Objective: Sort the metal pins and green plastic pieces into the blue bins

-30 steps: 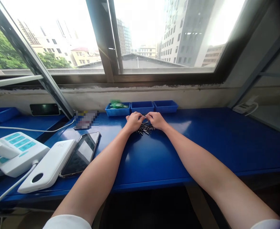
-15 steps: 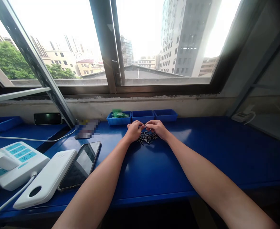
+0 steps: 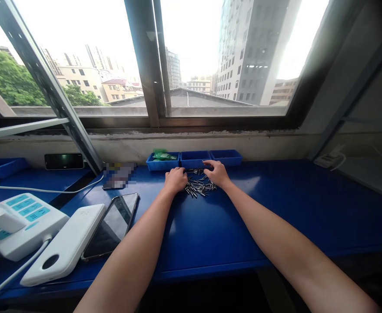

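Observation:
A loose pile of small, thin dark-and-silver metal rods (image 3: 197, 188) lies on the blue tabletop between my hands; their exact kind is too small to tell. Behind it is a second, narrower group of similar rods (image 3: 194, 171), close to the blue bins. My left hand (image 3: 176, 179) rests at the left edge of the pile, fingers curled downward, and what they may hold is hidden. At the right edge, my right hand (image 3: 217, 174) has thumb and forefinger apart with nothing visible between them.
Three joined blue bins (image 3: 195, 157) stand along the wall, the left one holding green plastic packets (image 3: 163, 155). To the left lie a dark-screened phone (image 3: 112, 224), a white power bank (image 3: 65, 243) and a power strip (image 3: 31, 217) with cables. A metal shelf post (image 3: 76, 134) slants up there.
My hands, together above the pile before, have separated. The left went slightly left and down; the right opened its fingers. More of the rods now shows between them.

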`<state>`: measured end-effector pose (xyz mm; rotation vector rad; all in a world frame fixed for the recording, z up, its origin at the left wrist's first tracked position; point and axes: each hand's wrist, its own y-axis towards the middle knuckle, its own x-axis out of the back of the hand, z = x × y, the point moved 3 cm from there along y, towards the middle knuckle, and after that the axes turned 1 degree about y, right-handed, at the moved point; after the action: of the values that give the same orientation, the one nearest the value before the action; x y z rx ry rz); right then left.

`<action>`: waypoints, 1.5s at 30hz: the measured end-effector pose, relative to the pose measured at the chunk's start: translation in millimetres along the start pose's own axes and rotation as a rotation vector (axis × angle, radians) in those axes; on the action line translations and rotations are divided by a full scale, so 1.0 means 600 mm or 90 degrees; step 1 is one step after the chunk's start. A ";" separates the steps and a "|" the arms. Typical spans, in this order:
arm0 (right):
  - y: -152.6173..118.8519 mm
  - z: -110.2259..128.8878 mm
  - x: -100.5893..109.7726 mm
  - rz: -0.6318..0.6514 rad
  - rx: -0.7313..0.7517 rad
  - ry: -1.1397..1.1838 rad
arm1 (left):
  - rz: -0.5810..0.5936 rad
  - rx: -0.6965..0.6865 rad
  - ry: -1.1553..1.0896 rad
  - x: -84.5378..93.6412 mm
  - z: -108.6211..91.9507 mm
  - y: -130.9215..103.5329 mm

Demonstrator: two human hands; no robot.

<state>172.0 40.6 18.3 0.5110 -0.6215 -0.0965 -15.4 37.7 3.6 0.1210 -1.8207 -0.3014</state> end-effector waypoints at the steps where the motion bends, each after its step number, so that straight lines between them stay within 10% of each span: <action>1: 0.004 0.002 0.000 -0.003 0.004 -0.025 | 0.015 -0.017 0.000 -0.004 -0.001 -0.001; 15: 0.084 0.023 -0.010 0.205 0.108 -0.413 | 0.037 -0.056 -0.040 -0.016 -0.009 -0.003; 28: 0.083 0.002 -0.017 0.272 0.082 -0.422 | 0.036 -0.039 -0.037 -0.014 -0.014 -0.005; 34: 0.050 0.003 -0.015 0.099 0.120 -0.286 | 0.044 -0.032 -0.045 -0.009 -0.009 -0.002; 45: 0.006 -0.021 -0.047 0.244 0.020 -0.305 | 0.137 -0.118 0.011 -0.024 -0.024 -0.013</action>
<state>156.2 55.7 -3.5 0.3914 -1.1813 0.1593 1.7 31.8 -8.6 -0.1988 -1.7608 -0.3132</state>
